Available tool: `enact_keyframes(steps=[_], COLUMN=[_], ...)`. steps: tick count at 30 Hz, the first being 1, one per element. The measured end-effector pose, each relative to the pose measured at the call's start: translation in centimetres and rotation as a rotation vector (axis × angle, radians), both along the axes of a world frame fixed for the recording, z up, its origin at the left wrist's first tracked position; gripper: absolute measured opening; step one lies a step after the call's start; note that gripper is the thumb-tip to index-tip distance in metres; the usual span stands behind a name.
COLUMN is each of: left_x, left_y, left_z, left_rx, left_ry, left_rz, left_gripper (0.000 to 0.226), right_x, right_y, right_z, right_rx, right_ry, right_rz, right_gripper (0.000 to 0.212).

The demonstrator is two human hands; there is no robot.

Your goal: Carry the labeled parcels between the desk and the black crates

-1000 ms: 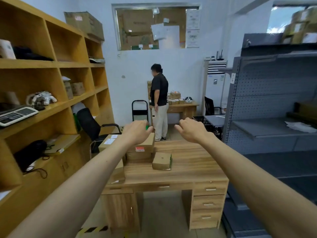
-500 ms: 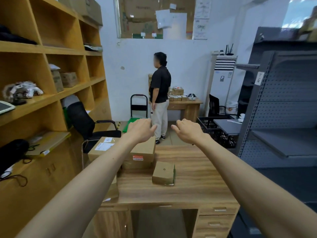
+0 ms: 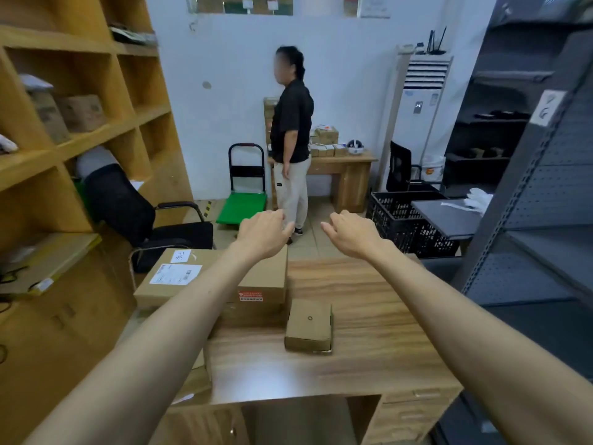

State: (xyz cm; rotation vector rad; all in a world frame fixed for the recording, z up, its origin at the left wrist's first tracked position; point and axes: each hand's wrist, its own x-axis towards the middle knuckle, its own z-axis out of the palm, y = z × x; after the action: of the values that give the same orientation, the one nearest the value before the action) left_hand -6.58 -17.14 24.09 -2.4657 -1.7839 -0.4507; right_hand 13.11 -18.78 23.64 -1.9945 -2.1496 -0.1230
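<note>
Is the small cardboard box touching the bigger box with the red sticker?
Apart. The head view shows a strip of bare desk between the small cardboard box and the bigger box.

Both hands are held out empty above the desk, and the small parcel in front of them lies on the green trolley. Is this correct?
Not quite. The head view shows the small parcel lying on the desk, not on the trolley. Both hands, left and right, are indeed empty.
</note>
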Motion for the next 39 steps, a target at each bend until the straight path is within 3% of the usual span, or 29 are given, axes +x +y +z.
enact_keyframes(steps=[8, 13, 24, 29, 39], left_x=[2.0, 3.7, 5.0, 5.3, 5.4], left_y=[7.1, 10.4, 13.9, 14.3, 14.4], left_z=[-7.2, -14.4, -27.0, -32.4, -42.0], left_rx=[-0.152, -0.376, -0.623, -0.738, -0.885], left_ry=[0.0, -0.168, -0.085, -0.116, -0.316], left_rz=[0.036, 0.077, 0.201, 0.248, 0.353], left_gripper=[0.046, 0.047, 0.038, 0.038, 0.051], right_x=[1.8, 3.5, 5.6, 5.5, 5.1], right_y=[6.6, 9.7, 13.8, 13.6, 12.4], right_z=[-7.4, -14.3, -29.5, -36.8, -43.0], right_rx=[-0.104, -0.232, -0.569, -0.734, -0.736], right_ry=[0.083, 0.158, 0.434, 0.514, 0.612], right_rz=[-0.014, -0.045, -0.176, -0.299, -0.482], right_gripper=[0.045, 0.043, 0.042, 0.064, 0.055])
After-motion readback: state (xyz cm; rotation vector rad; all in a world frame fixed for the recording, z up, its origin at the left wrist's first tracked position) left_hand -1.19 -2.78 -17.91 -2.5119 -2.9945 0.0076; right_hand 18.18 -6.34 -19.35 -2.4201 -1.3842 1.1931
